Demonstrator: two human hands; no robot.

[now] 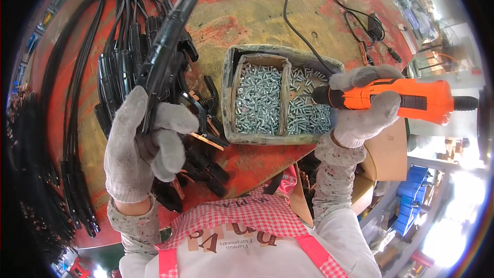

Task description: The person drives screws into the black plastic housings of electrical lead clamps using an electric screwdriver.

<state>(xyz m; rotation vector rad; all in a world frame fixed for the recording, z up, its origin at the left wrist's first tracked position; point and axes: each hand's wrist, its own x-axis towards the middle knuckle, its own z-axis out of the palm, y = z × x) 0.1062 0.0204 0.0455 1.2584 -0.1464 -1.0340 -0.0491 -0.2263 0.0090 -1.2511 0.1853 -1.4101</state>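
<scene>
In my gloved left hand (135,146) is a long black welding electrode holder (169,38), tilted up and to the right, its lower end gripped between thumb and fingers. My gloved right hand (366,116) is wrapped round an orange electric screwdriver (424,98). The black nose of the tool points left, over the right edge of a divided box (249,138). Small silver screws (257,98) fill its left compartment; more screws (307,116) lie in the right one. Whatever bit the screwdriver carries is too small to make out.
Black electrode holders (123,69) with bundled cables (85,25) lie left and behind my left hand. Copper-coloured clamp parts (207,139) sit between that hand and the box. A thin black cord (286,5) loops behind the box. A cardboard box (386,152) stands at the table's right edge.
</scene>
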